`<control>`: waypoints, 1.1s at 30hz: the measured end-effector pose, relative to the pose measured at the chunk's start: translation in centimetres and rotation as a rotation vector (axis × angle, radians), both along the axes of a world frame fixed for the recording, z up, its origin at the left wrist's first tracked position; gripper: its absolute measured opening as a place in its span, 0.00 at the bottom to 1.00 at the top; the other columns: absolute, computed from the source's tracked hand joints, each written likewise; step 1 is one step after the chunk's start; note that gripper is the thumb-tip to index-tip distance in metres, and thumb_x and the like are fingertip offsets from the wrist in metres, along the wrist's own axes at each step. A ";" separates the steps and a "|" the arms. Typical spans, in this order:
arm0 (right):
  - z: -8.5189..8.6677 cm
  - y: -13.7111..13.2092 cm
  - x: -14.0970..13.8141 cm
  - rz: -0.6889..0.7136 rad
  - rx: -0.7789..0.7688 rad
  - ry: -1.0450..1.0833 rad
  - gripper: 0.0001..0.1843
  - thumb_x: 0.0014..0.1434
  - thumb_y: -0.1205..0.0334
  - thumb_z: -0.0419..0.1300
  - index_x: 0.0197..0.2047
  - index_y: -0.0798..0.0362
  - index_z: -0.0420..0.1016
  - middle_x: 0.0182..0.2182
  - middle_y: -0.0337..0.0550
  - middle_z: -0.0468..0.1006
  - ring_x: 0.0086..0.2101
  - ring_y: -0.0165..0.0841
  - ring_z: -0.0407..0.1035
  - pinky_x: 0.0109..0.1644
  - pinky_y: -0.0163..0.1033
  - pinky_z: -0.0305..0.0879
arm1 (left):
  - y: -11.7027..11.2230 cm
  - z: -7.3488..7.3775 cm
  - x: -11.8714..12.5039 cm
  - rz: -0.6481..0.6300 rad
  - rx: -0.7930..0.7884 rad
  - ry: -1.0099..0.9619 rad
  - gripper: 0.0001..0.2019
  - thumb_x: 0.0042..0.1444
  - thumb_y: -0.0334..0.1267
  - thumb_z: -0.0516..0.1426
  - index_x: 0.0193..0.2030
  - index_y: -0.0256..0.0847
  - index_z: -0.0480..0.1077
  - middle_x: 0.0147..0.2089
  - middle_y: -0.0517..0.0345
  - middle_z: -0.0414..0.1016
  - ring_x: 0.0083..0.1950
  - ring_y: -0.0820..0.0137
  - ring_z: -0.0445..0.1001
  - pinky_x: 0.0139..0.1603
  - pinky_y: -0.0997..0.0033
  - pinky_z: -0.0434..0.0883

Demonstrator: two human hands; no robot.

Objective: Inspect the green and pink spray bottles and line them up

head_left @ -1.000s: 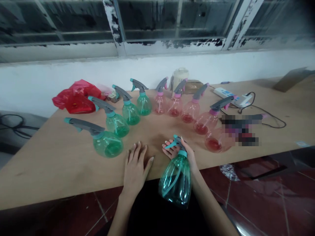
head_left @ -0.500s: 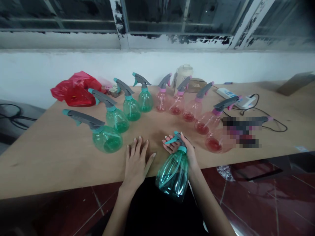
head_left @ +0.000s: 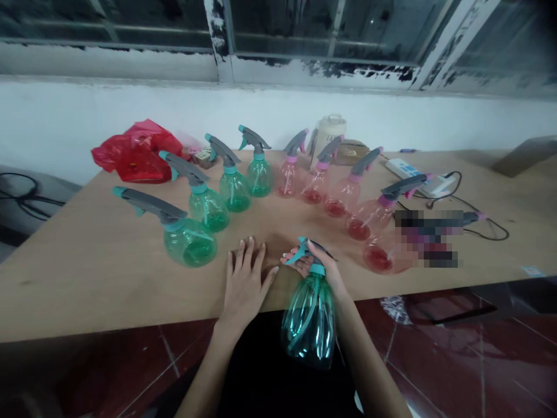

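Observation:
My right hand [head_left: 319, 268] grips the grey and teal trigger head of a green spray bottle [head_left: 308, 322], whose clear body hangs just past the near edge of the wooden table [head_left: 87, 278]. My left hand [head_left: 244, 281] lies flat on the table beside it, fingers stretched out, holding nothing. Several green spray bottles [head_left: 189, 238] stand in an arc on the left. Several pink spray bottles [head_left: 335, 194] continue the arc to the right.
A red plastic bag [head_left: 137, 152] lies at the back left. A cream jar [head_left: 328, 130] stands at the back by the wall. A white power strip [head_left: 420, 177] with black cable lies at the right. Dark red floor tiles show below the table edge.
The view has shifted slightly. The held green bottle has swung a little from tilted to hanging more straight down; my left hand stays flat in place.

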State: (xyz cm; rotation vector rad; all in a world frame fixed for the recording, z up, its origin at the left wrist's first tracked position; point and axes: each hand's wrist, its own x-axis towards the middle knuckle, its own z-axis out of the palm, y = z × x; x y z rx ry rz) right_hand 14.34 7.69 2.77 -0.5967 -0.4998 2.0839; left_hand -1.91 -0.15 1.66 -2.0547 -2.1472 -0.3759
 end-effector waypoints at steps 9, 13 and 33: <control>-0.7 0.2 0.0 0.021 -0.009 -0.038 0.15 0.49 0.51 0.67 0.34 0.53 0.76 0.29 0.43 0.81 0.44 0.43 0.76 0.56 0.53 0.67 | 0.1 0.1 0.1 0.002 -0.012 -0.010 0.29 0.65 0.52 0.44 0.67 0.37 0.55 0.71 0.44 0.51 0.71 0.52 0.47 0.67 0.43 0.50; -0.8 0.3 0.0 0.017 -0.025 -0.045 0.15 0.47 0.50 0.68 0.33 0.52 0.77 0.28 0.43 0.81 0.43 0.42 0.76 0.55 0.53 0.67 | 0.0 0.0 0.1 -0.003 -0.008 -0.013 0.29 0.65 0.52 0.44 0.67 0.37 0.56 0.71 0.43 0.51 0.71 0.51 0.47 0.67 0.43 0.50; -0.1 0.1 -0.1 0.065 0.016 -0.072 0.16 0.46 0.49 0.68 0.29 0.54 0.77 0.25 0.43 0.78 0.38 0.43 0.76 0.51 0.52 0.70 | 0.0 -0.1 0.0 -0.022 0.026 -0.018 0.28 0.64 0.50 0.47 0.66 0.38 0.55 0.70 0.43 0.52 0.71 0.52 0.48 0.66 0.42 0.51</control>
